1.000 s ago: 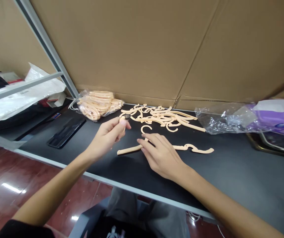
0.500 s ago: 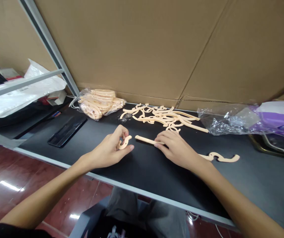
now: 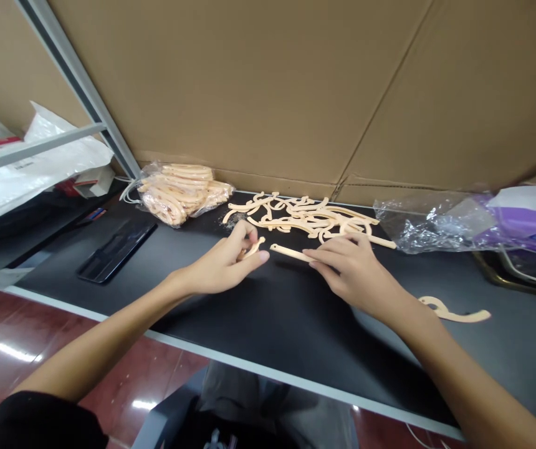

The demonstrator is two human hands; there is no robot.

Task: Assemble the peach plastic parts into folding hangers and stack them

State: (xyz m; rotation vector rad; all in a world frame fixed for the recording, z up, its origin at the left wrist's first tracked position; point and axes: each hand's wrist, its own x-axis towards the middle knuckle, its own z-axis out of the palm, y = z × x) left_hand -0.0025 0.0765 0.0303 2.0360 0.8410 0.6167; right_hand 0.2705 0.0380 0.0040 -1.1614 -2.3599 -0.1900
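Observation:
My left hand (image 3: 224,265) is closed around a small beige hook piece (image 3: 252,251), pinched between thumb and fingers, with part of it hidden behind them. My right hand (image 3: 356,268) grips a slim beige hanger arm (image 3: 289,252) whose tip, with a small hole, points at the left hand. A short gap separates the arm's tip from the left thumb. Both pieces are held above the black tabletop (image 3: 268,312). Beyond the hands lies a loose pile of similar beige hanger parts (image 3: 305,223). Partly behind my right forearm rests a hook-shaped hanger piece (image 3: 464,317).
A clear bag of beige parts (image 3: 177,193) sits at the back left, with a black phone (image 3: 117,252) in front of it. At right are a crumpled clear and purple package (image 3: 530,221) and a dark tray (image 3: 497,271). Cardboard (image 3: 249,93) walls the back; a metal post (image 3: 81,87) rises left.
Both hands have shifted up and to the right in view. The right hand has raised the hanger arm slightly, and the left has turned the hook piece more edge-on.

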